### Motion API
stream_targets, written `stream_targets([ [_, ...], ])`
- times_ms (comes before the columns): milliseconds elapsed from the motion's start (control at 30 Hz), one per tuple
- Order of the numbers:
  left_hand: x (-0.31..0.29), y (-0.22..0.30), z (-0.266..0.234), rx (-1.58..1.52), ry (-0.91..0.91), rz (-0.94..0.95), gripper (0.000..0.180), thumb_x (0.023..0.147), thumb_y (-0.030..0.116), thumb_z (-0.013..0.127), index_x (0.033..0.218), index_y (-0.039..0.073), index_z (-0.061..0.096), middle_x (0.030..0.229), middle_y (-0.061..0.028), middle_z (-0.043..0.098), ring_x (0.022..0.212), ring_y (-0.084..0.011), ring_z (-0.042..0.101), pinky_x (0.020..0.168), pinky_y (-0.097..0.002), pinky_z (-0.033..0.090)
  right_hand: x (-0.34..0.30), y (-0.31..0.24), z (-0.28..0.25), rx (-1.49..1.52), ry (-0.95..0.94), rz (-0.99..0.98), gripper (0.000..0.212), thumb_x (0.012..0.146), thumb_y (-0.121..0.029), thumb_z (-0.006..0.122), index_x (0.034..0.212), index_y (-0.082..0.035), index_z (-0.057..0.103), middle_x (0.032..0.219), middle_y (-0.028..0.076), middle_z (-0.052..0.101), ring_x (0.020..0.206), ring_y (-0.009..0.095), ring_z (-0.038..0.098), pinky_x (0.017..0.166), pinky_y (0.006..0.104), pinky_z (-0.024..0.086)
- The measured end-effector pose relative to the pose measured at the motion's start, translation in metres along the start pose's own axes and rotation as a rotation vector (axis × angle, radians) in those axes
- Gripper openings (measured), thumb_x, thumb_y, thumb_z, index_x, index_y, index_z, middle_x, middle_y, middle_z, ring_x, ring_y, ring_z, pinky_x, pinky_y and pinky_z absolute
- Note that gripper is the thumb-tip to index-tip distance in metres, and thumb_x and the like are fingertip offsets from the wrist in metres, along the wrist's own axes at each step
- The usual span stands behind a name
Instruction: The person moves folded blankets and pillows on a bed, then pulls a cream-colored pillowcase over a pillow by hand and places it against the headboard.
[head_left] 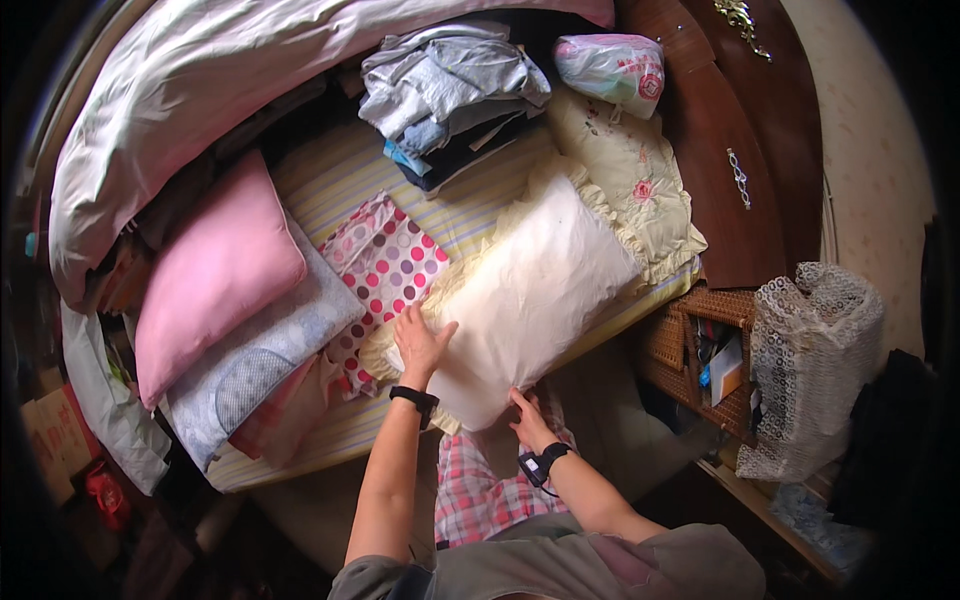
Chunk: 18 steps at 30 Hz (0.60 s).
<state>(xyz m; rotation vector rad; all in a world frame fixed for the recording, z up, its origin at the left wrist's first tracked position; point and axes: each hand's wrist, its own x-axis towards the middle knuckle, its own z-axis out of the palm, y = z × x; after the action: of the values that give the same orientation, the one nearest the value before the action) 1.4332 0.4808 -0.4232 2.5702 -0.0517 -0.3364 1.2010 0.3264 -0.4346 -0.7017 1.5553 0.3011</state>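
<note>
A cream pillow (535,285) with a frilled edge lies slanted across the striped bed (340,180). My left hand (420,343) rests flat on its near end, fingers spread. My right hand (530,418) grips the pillow's lower corner from underneath, at the bed's edge. Both wrists wear dark bands. A polka-dot cloth (385,265) lies just left of the pillow, touching it.
A pink pillow (215,270) and a pale blue one (260,350) lie stacked at the left. Folded clothes (450,90) are piled at the back. An embroidered cream cushion (625,170) sits by the dark wooden headboard (730,130). A wicker shelf (715,360) and lace-covered object (810,360) stand at the right.
</note>
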Motion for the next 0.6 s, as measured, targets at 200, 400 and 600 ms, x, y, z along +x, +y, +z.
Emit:
stream_targets([
  [200,0.005,0.038,0.015,0.073,-0.55,-0.027,0.063,0.079,0.05,0.07,0.118,0.002,0.059,0.106,-0.0239,0.066,0.1,-0.0398,0.063,0.089,-0.0474,0.049,0.042,-0.027,-0.024,0.098,-0.335,-0.185,0.033,0.088,-0.018,0.068,0.118,-0.004,0.063,0.116,0.005,0.066,0.108,0.02,0.06,0.097,0.0362,0.044],
  [400,-0.028,0.093,-0.112,-0.412,-0.473,-0.008,0.039,0.092,0.031,0.062,0.115,-0.001,0.061,0.086,-0.011,0.068,0.075,-0.0108,0.06,0.069,-0.029,0.049,-0.141,-0.166,-0.046,-0.201,-0.479,-0.391,0.029,0.091,-0.017,0.065,0.109,0.005,0.065,0.103,0.012,0.07,0.091,0.019,0.068,0.08,0.0334,0.055],
  [600,-0.147,0.08,-0.115,-0.415,-0.615,-0.083,0.045,0.09,0.031,0.063,0.117,-0.006,0.06,0.105,-0.0188,0.068,0.093,-0.0262,0.064,0.083,-0.043,0.05,-0.216,-0.207,-0.091,-0.839,-0.431,-0.332,0.036,0.09,-0.023,0.068,0.113,0.004,0.065,0.11,0.008,0.068,0.09,0.013,0.064,0.08,0.0261,0.051],
])
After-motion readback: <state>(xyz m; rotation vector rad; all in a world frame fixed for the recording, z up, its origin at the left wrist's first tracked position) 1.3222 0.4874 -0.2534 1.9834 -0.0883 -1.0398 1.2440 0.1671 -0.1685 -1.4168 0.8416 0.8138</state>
